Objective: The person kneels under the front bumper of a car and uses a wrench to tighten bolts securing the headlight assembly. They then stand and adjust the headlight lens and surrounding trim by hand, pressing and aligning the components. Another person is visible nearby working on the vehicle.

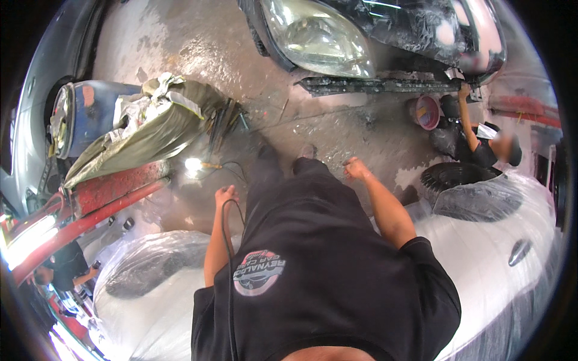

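Note:
My left hand hangs low at my side with its fingers curled. A thin black cable runs down my dark shirt and loops close beside that hand; I cannot tell whether the fingers touch it or hold anything. Out in front of my right leg, my right hand is closed loosely, and nothing shows in it. A lit work lamp lies on the floor just beyond my left hand, with its cord trailing toward my feet.
A car front with a headlight stands ahead. At left are a blue drum, a bulging olive sack and red beams. Plastic-wrapped cars flank me. Ahead right, a person reaches toward the car near a reddish bucket.

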Demonstrator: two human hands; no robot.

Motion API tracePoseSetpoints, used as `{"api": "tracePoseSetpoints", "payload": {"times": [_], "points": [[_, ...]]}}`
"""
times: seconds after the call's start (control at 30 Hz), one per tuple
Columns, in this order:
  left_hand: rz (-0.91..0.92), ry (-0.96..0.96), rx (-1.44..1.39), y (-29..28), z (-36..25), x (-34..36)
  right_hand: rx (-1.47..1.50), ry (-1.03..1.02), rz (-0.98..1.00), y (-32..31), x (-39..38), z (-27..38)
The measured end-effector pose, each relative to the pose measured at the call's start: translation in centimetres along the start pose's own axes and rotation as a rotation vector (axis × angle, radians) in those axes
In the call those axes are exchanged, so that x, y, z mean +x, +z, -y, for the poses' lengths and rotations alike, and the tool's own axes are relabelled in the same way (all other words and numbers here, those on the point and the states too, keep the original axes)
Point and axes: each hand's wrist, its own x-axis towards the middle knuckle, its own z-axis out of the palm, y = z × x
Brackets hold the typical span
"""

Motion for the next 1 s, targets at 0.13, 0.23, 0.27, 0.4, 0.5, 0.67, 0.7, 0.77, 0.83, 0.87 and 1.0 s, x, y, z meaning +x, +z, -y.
{"api": "tracePoseSetpoints", "payload": {"times": [0.13,0.23,0.27,0.4,0.5,0.67,0.7,0.77,0.83,0.87,1.0], "points": [[-0.008,-0.04,-0.016,-1.3,2.7,-1.1,0.032,0.064,-0.02,-1.4,1.1,2.5],[0.08,-0.087,0.145,-2.4,3.3,-0.7,0.119,0.094,-0.037,-2.6,1.3,5.4],[0.105,-0.075,0.12,-2.6,3.1,-0.4,0.151,0.09,-0.044,-2.7,1.4,6.2],[0.077,-0.026,0.057,-3.1,1.3,1.8,0.007,0.032,-0.115,-1.6,2.4,8.2],[0.1,-0.034,0.01,-3.9,-1.3,4.4,0.03,0.029,-0.058,0.6,3.0,8.7],[0.235,0.003,0.065,-6.1,-5.9,9.8,0.177,0.091,-0.087,3.8,1.7,10.6],[0.261,0.021,0.04,-6.4,-6.7,11.0,0.122,0.085,-0.081,4.1,1.3,11.2],[0.247,0.005,0.05,-6.5,-8.3,13.3,0.311,0.124,-0.17,4.6,0.5,12.3],[0.266,0.009,0.063,-6.2,-10.1,15.4,0.36,0.14,-0.228,5.0,-0.1,13.2],[0.34,0.013,0.048,-6.1,-11.1,16.2,0.344,0.128,-0.249,5.2,-0.3,13.5],[0.434,0.092,0.224,-4.5,-16.3,18.5,0.454,0.219,-0.337,6.5,-0.8,13.7]]}}
